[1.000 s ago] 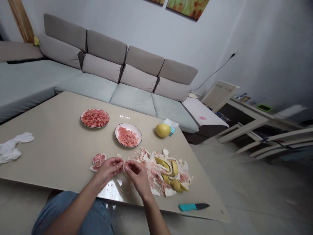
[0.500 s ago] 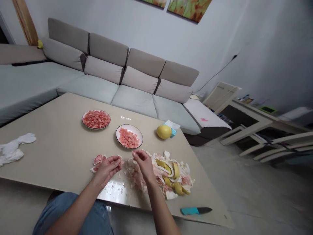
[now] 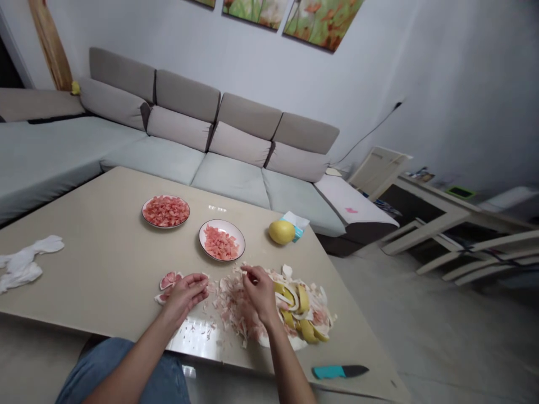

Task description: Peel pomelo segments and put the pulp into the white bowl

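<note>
My left hand (image 3: 189,294) is closed in a pinch around a pale pink piece of pomelo, mostly hidden by the fingers. Just beyond it lie unpicked pomelo segments (image 3: 170,280), partly covered by that hand. My right hand (image 3: 260,289) hovers over a heap of peel and membrane scraps (image 3: 236,306), thumb and fingers pressed together; whatever is between them is too small to make out. Ahead of both hands, a white plate (image 3: 236,231) holds loose pink pomelo flesh (image 3: 219,244). A fuller plate of flesh (image 3: 165,211) stands farther left.
A whole yellow pomelo (image 3: 282,232) sits beside a blue tissue pack (image 3: 298,226). Thick yellow rinds (image 3: 309,331) lie on the heap's right. Near the front right edge is a knife (image 3: 340,371) with a turquoise handle. White crumpled cloth or tissue (image 3: 27,261) lies at left.
My right hand has moved to the right, away from my left hand, which stays pinched near the segments. The view has tilted up slightly.
</note>
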The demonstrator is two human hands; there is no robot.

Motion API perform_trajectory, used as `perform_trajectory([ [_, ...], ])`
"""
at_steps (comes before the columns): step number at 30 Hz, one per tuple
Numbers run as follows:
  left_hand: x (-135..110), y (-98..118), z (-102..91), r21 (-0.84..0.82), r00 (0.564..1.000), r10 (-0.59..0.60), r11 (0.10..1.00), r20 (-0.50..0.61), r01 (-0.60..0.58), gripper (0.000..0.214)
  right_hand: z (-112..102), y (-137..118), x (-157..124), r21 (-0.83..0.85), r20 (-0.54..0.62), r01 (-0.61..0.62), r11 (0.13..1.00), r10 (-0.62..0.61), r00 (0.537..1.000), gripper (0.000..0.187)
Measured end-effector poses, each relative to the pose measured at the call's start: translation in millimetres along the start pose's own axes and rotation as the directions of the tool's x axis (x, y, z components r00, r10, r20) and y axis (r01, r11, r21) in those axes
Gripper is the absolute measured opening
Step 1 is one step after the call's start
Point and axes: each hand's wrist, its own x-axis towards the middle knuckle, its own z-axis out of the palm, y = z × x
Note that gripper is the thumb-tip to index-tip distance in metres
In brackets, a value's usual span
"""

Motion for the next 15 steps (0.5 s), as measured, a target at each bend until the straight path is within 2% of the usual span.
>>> perform_trajectory([
  [2, 0.1, -2.6, 0.2, 0.064, 0.999, 0.040, 0.997, -0.021, -0.039, 0.031, -15.9, 4.2, -17.9, -0.018, 0.044, 0.058, 0.998, -0.057, 0.997, 0.036],
  [4, 6.4, -3.0, 1.3, 0.146, 0.994, 0.102, 0.985, -0.042, -0.095, 0.035, -32.1, 11.4, -32.8, -0.117, 0.056, 0.152, 0.981, -0.146, 0.988, 0.045],
  [7, 33.0, 6.1, 8.7, 0.298, 0.972, 0.230, 0.932, -0.047, -0.206, 0.038, -53.0, 23.1, -53.3, -0.248, -0.011, 0.142, 0.958, -0.149, 0.989, 0.037],
  [12, 98.3, 45.3, 36.6, 0.555, 0.914, 0.404, 0.754, 0.030, -0.351, 0.033, -69.1, 37.1, -87.1, -0.350, -0.076, 0.082, 0.933, -0.116, 0.990, 0.030],
  [15, 116.0, 64.6, 43.7, 0.673, 0.894, 0.439, 0.635, 0.090, -0.379, 0.028, -70.8, 46.5, -97.4, -0.384, -0.079, 0.121, 0.915, -0.163, 0.983, 0.032],
])
